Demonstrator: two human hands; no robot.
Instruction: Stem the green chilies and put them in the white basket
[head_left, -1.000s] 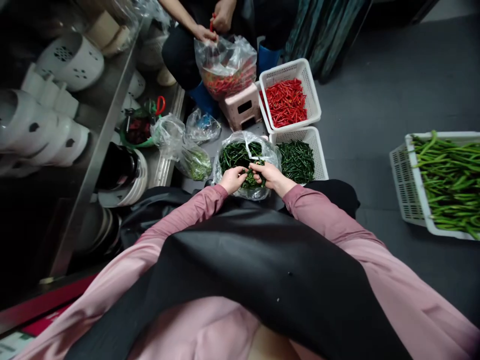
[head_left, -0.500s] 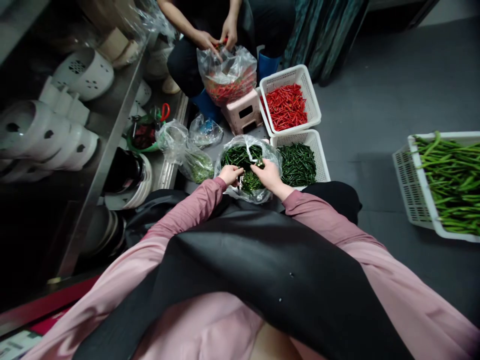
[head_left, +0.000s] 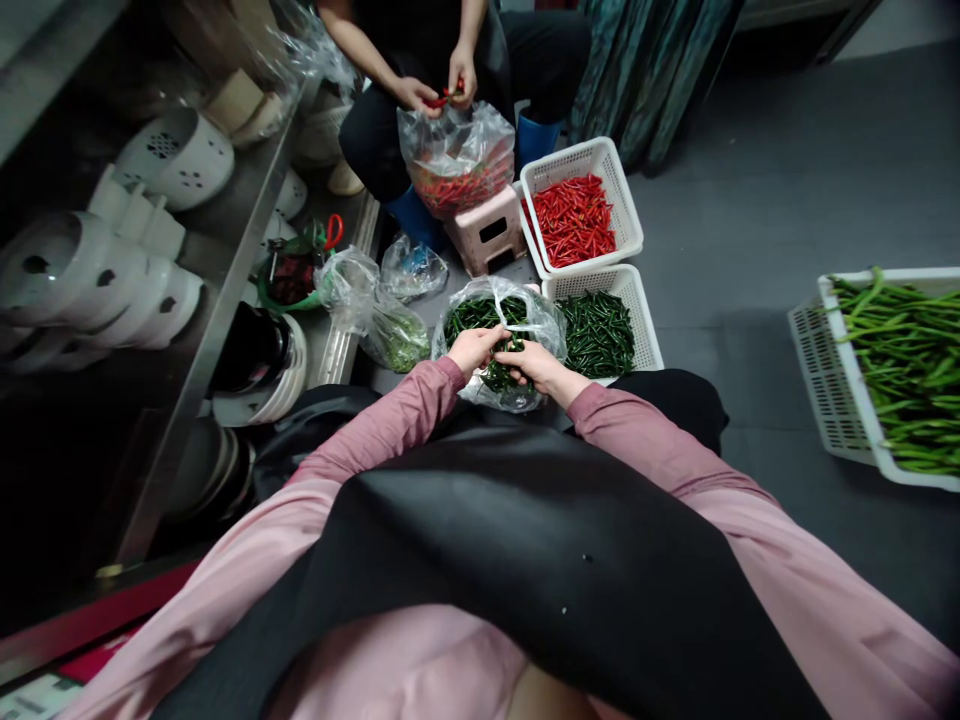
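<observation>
A clear plastic bag (head_left: 551, 325) of green chillies (head_left: 472, 315) stands open in front of my knees. Over it my left hand (head_left: 478, 349) is closed, its fingertips pinching at a green chilli held between the hands. My right hand (head_left: 541, 366) meets it from the other side, fingers curled round green chillies; how many is hidden. Just beyond my right hand, a white basket (head_left: 646, 325) holds loose green chillies (head_left: 598, 335).
A co-worker's hands (head_left: 439, 90) hold red chillies above a plastic bag (head_left: 457, 165) on a pink stool (head_left: 491, 232). Red chillies fill a white basket (head_left: 628, 205). Long green peppers (head_left: 900, 370) sit in a basket (head_left: 829, 370) at right. Shelves (head_left: 255, 240) with white containers line the left.
My left hand has moved up and right to meet my right hand, which has turned and dropped slightly. The co-worker's hands have lifted red chillies above their bag.
</observation>
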